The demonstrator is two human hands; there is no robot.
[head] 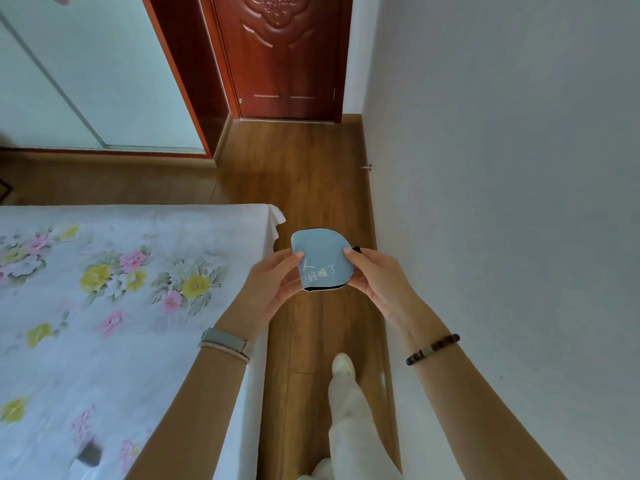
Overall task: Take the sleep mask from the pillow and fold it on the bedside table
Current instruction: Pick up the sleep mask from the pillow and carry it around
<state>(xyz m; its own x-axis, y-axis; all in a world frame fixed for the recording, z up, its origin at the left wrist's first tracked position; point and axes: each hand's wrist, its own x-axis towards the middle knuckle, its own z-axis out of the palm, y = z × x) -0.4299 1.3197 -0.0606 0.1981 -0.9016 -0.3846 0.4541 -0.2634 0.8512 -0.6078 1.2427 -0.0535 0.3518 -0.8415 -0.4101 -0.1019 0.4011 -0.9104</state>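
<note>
The sleep mask is light blue with white characters and a black inner edge. It is folded over into a rounded half and held in the air above the wooden floor. My left hand pinches its left side with the thumb on top. My right hand grips its right side, where a bit of black strap shows. No pillow or bedside table is in view.
A bed with a floral sheet fills the left. A narrow strip of wooden floor runs between the bed and the white wall on the right. A red-brown door stands ahead, a wardrobe at far left. My leg and shoe are below.
</note>
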